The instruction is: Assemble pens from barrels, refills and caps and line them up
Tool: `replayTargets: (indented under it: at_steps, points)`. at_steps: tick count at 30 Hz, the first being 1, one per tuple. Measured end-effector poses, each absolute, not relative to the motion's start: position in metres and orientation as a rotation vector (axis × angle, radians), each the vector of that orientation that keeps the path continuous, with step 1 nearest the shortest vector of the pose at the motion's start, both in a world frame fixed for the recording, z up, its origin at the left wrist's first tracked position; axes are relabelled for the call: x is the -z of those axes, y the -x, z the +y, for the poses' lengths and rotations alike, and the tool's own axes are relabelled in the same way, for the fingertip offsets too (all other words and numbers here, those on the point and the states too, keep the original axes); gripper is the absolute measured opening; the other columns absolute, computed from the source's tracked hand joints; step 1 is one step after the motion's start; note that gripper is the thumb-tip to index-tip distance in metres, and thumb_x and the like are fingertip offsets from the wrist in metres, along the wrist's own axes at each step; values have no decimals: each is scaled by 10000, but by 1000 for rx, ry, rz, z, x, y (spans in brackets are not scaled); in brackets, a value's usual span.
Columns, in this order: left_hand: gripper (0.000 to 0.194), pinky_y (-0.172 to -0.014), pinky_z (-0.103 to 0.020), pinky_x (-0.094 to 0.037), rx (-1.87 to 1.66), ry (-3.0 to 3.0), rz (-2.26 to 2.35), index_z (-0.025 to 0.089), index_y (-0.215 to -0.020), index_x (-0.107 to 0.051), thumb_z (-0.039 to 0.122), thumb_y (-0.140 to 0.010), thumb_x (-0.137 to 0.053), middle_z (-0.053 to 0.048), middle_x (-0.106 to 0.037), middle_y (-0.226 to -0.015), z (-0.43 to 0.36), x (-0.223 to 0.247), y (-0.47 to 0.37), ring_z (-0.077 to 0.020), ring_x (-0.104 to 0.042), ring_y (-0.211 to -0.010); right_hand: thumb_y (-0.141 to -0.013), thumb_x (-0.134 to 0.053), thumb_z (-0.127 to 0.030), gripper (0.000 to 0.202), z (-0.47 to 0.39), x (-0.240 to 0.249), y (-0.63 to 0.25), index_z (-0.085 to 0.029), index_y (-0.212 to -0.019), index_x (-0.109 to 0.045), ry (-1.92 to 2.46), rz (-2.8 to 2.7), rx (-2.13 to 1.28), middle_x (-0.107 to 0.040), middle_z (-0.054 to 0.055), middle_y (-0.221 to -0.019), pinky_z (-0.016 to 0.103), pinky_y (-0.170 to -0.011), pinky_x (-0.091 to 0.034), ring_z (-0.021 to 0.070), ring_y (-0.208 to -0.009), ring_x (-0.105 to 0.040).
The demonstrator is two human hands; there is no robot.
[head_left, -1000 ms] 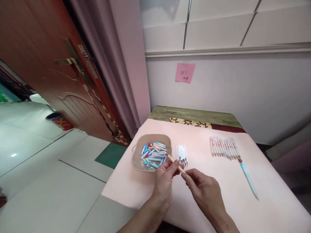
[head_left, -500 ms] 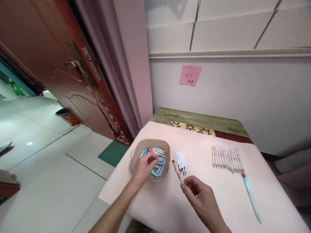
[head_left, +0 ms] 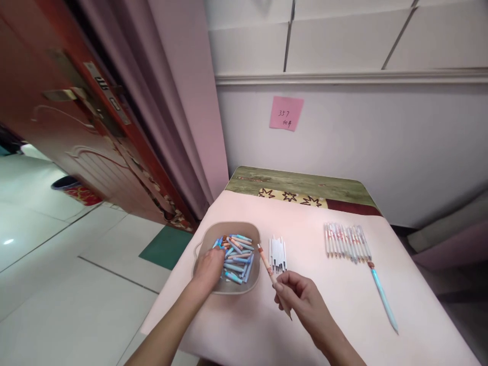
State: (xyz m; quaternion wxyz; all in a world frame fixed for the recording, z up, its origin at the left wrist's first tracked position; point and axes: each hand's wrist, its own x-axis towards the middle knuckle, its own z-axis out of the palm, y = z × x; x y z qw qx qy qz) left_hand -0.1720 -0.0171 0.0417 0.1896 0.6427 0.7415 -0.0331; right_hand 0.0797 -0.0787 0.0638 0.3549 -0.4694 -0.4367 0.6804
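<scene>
My right hand (head_left: 299,300) pinches a beige and orange pen (head_left: 268,265) between thumb and fingers. The pen is tilted, its pointed tip towards me and its brown upper end up and left, where a small white bit shows. My left hand (head_left: 211,267) reaches into a beige plastic basin (head_left: 256,277), its fingers closed together among blue and orange pen parts (head_left: 238,262); whatever they grip is hidden. Just beyond my right hand lie several thin white refills (head_left: 277,252) side by side.
A row of several pale pens (head_left: 346,241) lies at the right of the pink-covered table (head_left: 305,234). Near it is a single light-blue pen (head_left: 384,300) with a brown top. A pink note (head_left: 286,113) is stuck on the wall behind. To the left stands a reddish-brown door (head_left: 87,152).
My left hand has moved from above the middle of the basin down to its left side. The pen in my right hand has turned, so its pointed tip now shows. The view has shifted right.
</scene>
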Motion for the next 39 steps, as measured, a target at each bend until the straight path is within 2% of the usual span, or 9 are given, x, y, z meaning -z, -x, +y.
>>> replayTargets:
  at_steps: [3, 7, 14, 19, 22, 23, 25, 30, 39]
  points:
    - [332, -822, -386, -440, 216, -1921, 2033, 125, -953, -680, 65, -845, -371, -207, -664, -1062, -17, -39, 173, -300, -631, -992, -780, -671, -511, 372, -77, -66, -81, -151, -763, -577, 1209, -1078, -1776, -616, 25, -628, 229, -558, -408, 113, -576, -526]
    - [363, -796, -378, -457, 273, -1974, 2032, 103, -956, -670, 21, -846, -333, -211, -679, -989, -17, -36, 176, -295, -651, -950, -768, -681, -522, 382, -76, -67, -82, -152, -777, -588, 1233, -1053, -1753, -614, 24, -625, 237, -572, -413, 119, -586, -530]
    - [326, -791, -385, -464, 162, -2024, 2083, 124, -904, -670, 33, -847, -362, -198, -665, -1001, -19, -36, 179, -294, -658, -929, -749, -683, -553, 411, -79, -66, -76, -158, -739, -569, 1223, -1090, -1767, -610, 24, -608, 230, -535, -392, 113, -559, -513]
    - [275, -788, -387, -482, -72, -2023, 2100, 173, -982, -636, 111, -875, -390, -146, -678, -991, -23, -46, 179, -275, -657, -926, -747, -685, -556, 417, -81, -65, -76, -154, -750, -572, 1210, -1091, -1786, -619, 29, -620, 227, -529, -394, 111, -550, -520]
    - [161, -753, -339, -518, -638, -1691, 1910, 196, -979, -606, 231, -859, -504, -70, -700, -903, -23, -57, 166, -220, -670, -850, -757, -676, -556, 416, -82, -66, -74, -148, -774, -595, 1191, -1104, -1782, -620, 29, -623, 222, -529, -396, 107, -553, -517]
    - [172, -736, -325, -531, -890, -1452, 1752, 194, -970, -601, 264, -815, -582, -52, -701, -880, -24, -62, 160, -207, -673, -821, -756, -675, -558, 419, -82, -66, -72, -145, -784, -608, 1190, -1116, -1775, -617, 27, -619, 220, -526, -397, 106, -550, -513]
    - [325, -703, -320, -552, -1208, -954, 1395, 176, -968, -604, 280, -687, -730, -32, -698, -842, -25, -71, 144, -190, -676, -750, -749, -678, -564, 430, -82, -66, -68, -140, -803, -634, 1192, -1145, -1744, -605, 22, -605, 221, -522, -404, 106, -543, -506]
    - [298, -655, -247, -554, -1253, -521, 1085, 117, -832, -664, 235, -609, -823, -46, -694, -742, -29, -85, 116, -136, -656, -652, -761, -664, -563, 430, -86, -65, -63, -142, -846, -669, 1204, -1201, -1629, -596, 23, -616, 232, -535, -437, 122, -571, -524]
    - [250, -633, -224, -562, -1302, -397, 1026, 120, -829, -670, 155, -626, -812, -50, -701, -736, -35, -90, 113, -133, -666, -654, -753, -659, -580, 435, -95, -71, -65, -148, -801, -652, 1194, -1228, -1595, -587, 26, -616, 233, -526, -445, 128, -569, -534]
